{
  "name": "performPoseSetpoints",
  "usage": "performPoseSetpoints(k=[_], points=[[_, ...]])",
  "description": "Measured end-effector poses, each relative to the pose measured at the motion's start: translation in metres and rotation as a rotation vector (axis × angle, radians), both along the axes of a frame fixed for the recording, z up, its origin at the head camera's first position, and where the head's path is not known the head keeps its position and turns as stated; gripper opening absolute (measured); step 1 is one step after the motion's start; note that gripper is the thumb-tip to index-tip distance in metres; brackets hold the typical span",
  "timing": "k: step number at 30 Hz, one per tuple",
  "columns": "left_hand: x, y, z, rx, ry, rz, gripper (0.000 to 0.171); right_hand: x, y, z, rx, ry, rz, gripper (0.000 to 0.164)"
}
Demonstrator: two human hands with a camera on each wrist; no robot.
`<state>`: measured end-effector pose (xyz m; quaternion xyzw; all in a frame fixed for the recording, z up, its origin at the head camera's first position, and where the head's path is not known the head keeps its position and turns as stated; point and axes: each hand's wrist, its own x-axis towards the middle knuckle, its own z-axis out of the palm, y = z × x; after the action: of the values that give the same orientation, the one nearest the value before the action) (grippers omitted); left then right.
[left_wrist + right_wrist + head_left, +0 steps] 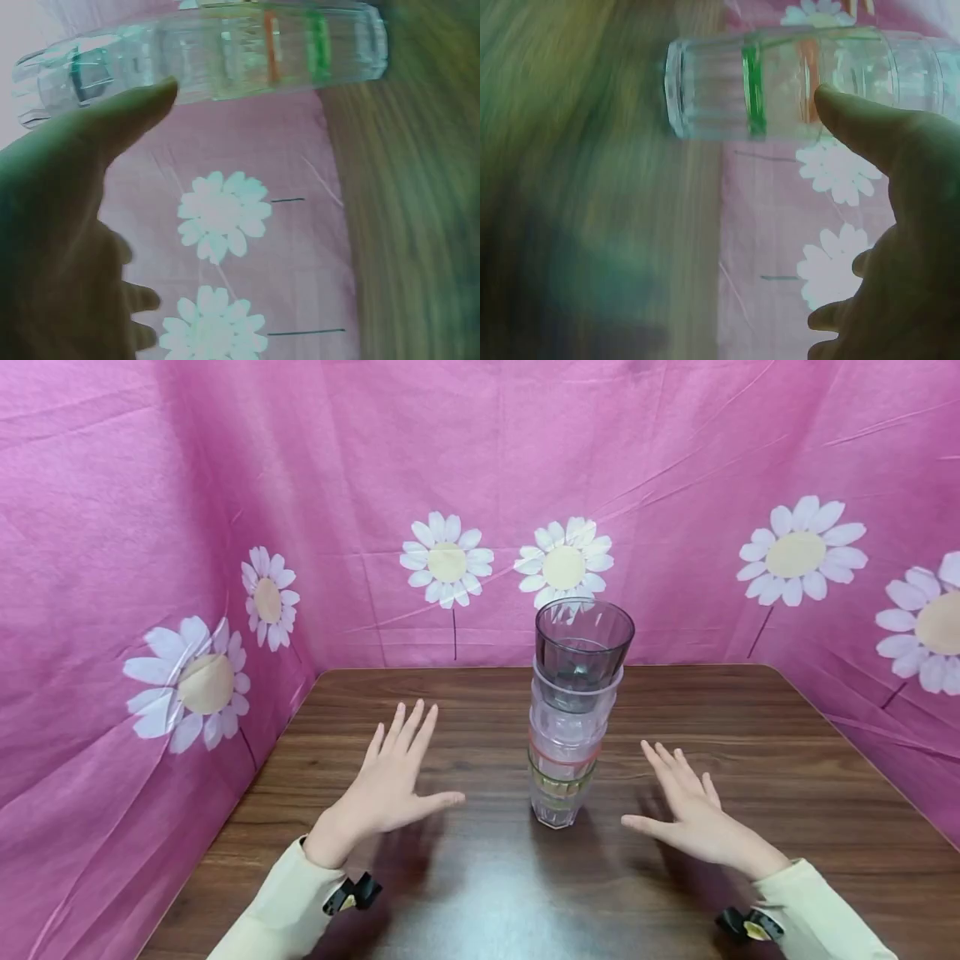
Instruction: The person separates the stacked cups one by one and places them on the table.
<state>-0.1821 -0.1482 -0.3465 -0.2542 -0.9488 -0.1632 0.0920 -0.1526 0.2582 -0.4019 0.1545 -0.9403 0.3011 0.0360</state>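
From here L hand (384, 789) & R hand (693, 822) look spread wide, empty, cup stack (567, 727) btwn; prob. hands-off step, next grab needs steadiness.

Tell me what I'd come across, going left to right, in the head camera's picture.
Leftmost printed daisy → the person's left hand → stack of nested tumblers → the person's right hand → rightmost printed daisy.

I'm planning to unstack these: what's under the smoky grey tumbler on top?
The smoky grey tumbler sits partly inside a clear tumbler; a red band and green band show lower. The tabletop directly beneath is hidden.
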Motion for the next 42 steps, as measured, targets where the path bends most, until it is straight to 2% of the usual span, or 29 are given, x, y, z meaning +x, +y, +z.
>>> performPoseSetpoints(k=[2, 5, 10, 13, 16, 18, 23, 25, 27, 29, 31, 37, 42], points=[[-0.005, 0.004, 0.007, 0.059, 0.038, -0.022, 0.115, -0.002, -0.003, -0.001, -0.044, -0.013, 0.022, 0.110], [-0.014, 0.010, 0.015, 0.174, 0.056, -0.048, 0.117, -0.005, -0.008, -0.005, -0.119, -0.054, 0.055, 0.113], [-0.025, 0.023, 0.029, 0.446, 0.036, -0.112, 0.119, -0.010, -0.017, -0.016, -0.240, -0.147, 0.103, 0.116], [-0.033, 0.034, 0.038, 0.634, 0.054, -0.194, 0.117, -0.014, -0.024, -0.025, -0.307, -0.163, 0.122, 0.114], [-0.040, 0.046, 0.047, 0.812, 0.068, -0.304, 0.117, -0.016, -0.031, -0.032, -0.396, -0.148, 0.147, 0.111], [-0.044, 0.055, 0.053, 0.911, 0.045, -0.364, 0.120, -0.018, -0.035, -0.037, -0.456, -0.138, 0.160, 0.109], [-0.051, 0.075, 0.069, 1.075, -0.047, -0.479, 0.125, -0.021, -0.042, -0.045, -0.580, -0.159, 0.209, 0.107], [-0.054, 0.082, 0.075, 1.132, -0.094, -0.528, 0.121, -0.022, -0.044, -0.047, -0.611, -0.171, 0.225, 0.106], [-0.056, 0.088, 0.081, 1.183, -0.148, -0.573, 0.110, -0.024, -0.047, -0.048, -0.642, -0.178, 0.237, 0.104], [-0.059, 0.094, 0.088, 1.217, -0.208, -0.601, 0.099, -0.025, -0.050, -0.050, -0.674, -0.174, 0.251, 0.102], [-0.062, 0.099, 0.095, 1.240, -0.268, -0.620, 0.095, -0.026, -0.053, -0.052, -0.715, -0.163, 0.274, 0.098], [-0.067, 0.113, 0.108, 1.250, -0.389, -0.629, 0.094, -0.031, -0.060, -0.061, -0.808, -0.174, 0.338, 0.084], [-0.069, 0.118, 0.112, 1.212, -0.475, -0.689, 0.093, -0.034, -0.063, -0.065, -0.810, -0.161, 0.338, 0.075]])
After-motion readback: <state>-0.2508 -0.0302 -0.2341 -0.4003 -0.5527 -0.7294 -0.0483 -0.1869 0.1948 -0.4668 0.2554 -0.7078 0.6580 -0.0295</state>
